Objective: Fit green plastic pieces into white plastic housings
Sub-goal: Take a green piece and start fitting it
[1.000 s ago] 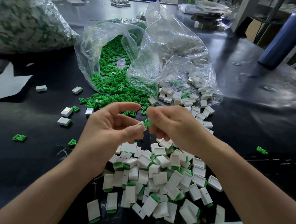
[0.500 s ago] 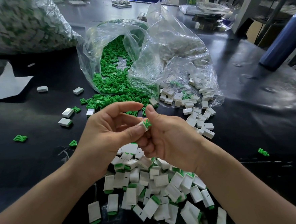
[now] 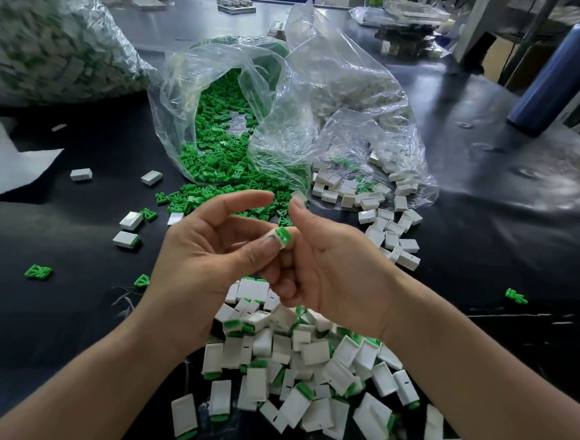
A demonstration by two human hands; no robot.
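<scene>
My left hand (image 3: 198,250) pinches a small white housing (image 3: 272,235) between thumb and fingers, with a green piece (image 3: 283,236) showing at its end. My right hand (image 3: 333,268) sits against it from the right, its fingertips on the housing and its thumb raised. Below both hands lies a heap of assembled white housings with green ends (image 3: 299,367). An open clear bag of loose green pieces (image 3: 221,145) lies behind the hands, and a second clear bag of white housings (image 3: 364,166) lies to its right.
Stray housings (image 3: 127,238) and green pieces (image 3: 38,271) dot the black table (image 3: 65,321) at left. A large filled bag (image 3: 36,48) sits far left, a blue bottle (image 3: 556,74) far right. One green piece (image 3: 515,296) lies at right.
The green piece has gone further into the white housing. My right hand has turned and dropped lower, with its thumb lifted off the piece.
</scene>
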